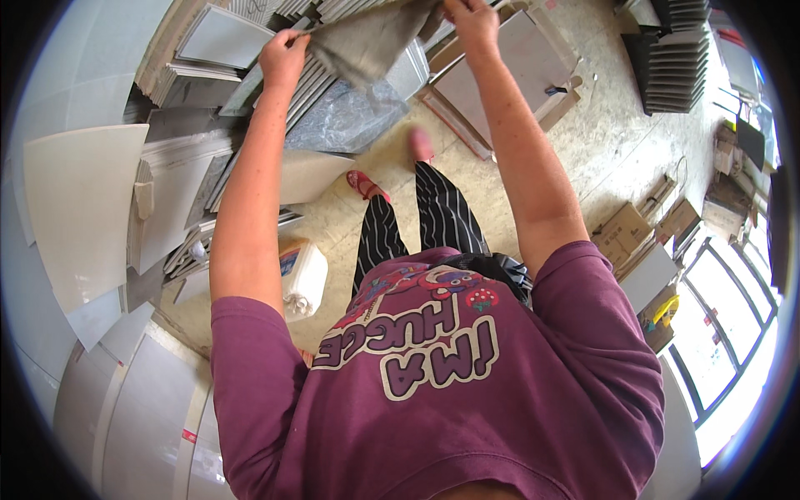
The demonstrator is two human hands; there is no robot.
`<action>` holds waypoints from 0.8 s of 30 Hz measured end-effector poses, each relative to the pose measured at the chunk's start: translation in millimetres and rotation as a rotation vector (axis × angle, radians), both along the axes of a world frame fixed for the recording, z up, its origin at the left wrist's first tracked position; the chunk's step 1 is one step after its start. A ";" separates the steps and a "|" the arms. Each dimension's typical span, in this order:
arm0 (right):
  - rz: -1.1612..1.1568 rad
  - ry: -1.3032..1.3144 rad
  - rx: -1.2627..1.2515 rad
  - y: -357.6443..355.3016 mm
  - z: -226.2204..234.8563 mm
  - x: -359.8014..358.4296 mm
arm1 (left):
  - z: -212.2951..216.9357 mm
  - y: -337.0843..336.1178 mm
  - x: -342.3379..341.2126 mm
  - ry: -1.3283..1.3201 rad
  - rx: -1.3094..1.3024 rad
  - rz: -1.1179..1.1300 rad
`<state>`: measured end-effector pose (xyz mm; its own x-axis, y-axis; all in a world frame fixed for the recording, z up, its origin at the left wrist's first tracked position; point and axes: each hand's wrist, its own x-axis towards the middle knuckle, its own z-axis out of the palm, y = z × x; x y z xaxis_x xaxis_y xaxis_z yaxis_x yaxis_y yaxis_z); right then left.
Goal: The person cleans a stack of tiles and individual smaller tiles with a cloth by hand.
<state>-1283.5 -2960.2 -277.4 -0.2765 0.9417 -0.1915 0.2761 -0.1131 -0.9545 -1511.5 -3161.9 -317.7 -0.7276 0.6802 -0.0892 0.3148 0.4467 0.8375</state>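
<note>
A grey-brown cloth [367, 42] hangs stretched between my two raised hands at the top of the head view. My left hand [283, 58] pinches its left corner. My right hand [473, 27] grips the other end near the upper edge. The middle of the cloth sags to a point above a dark grey marbled tile [346, 115]. Leaning tiles stand in stacks just behind and below the cloth. Part of the cloth's upper edge lies out of the picture.
A flat stack of large tiles with cardboard [492, 79] lies on the floor by my right forearm. Leaning slabs [83, 200] line the left. A white plastic jug [303, 279] stands near my feet. Dark display racks [673, 71] and cardboard boxes [623, 235] stand at the right.
</note>
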 end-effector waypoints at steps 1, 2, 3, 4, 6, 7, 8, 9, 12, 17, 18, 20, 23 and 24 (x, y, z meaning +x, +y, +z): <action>-0.039 -0.020 0.019 6.2 13.3 0.4 | 10.8 14.5 4.9 0.025 -0.006 -0.013; 0.049 0.111 0.021 22.3 1.5 4.9 | 11.0 23.5 6.6 0.018 0.023 -0.012; 0.021 0.078 0.048 22.4 8.7 3.1 | 12.0 27.2 9.7 -0.023 0.026 0.008; -0.004 0.043 0.074 18.3 21.5 -0.1 | 11.9 28.7 12.7 -0.067 0.028 0.030; -0.112 -0.070 0.159 5.0 32.5 -1.7 | 12.9 25.3 17.0 -0.095 0.014 0.049; -0.096 -0.082 0.152 1.8 23.1 -1.3 | 5.7 20.6 16.9 -0.134 0.017 0.052; -0.076 -0.094 0.144 -2.8 7.1 0.3 | -3.0 11.4 17.0 -0.172 0.019 0.058; -0.050 -0.105 0.132 -11.0 -9.1 1.0 | -15.6 -2.7 16.1 -0.210 0.018 0.071; 0.153 -0.250 0.071 -56.3 -43.2 6.2 | -43.1 -54.3 20.5 -0.130 -0.036 0.089; 0.566 -0.280 -0.090 -164.9 -62.2 9.8 | -41.6 -162.4 47.0 -0.228 -0.127 0.199; 0.643 -0.277 -0.189 -183.0 -61.1 10.0 | -44.2 -188.6 51.5 -0.211 -0.142 0.235; 0.826 -0.266 -0.310 -207.9 -49.1 8.9 | -43.2 -237.7 57.8 -0.360 -0.233 0.379; 0.953 -0.219 -0.416 -225.1 -41.6 8.3 | -31.9 -294.5 61.5 -0.305 -0.343 0.433; 0.956 -0.217 -0.422 -228.0 -40.9 7.0 | -25.6 -305.9 63.9 -0.296 -0.360 0.447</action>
<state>-1276.5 -3188.2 -318.2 -0.7862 0.1976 -0.5855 0.5846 -0.0689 -0.8084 -1447.5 -3467.8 -343.3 -0.8434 0.2071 -0.4959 -0.1886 0.7501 0.6339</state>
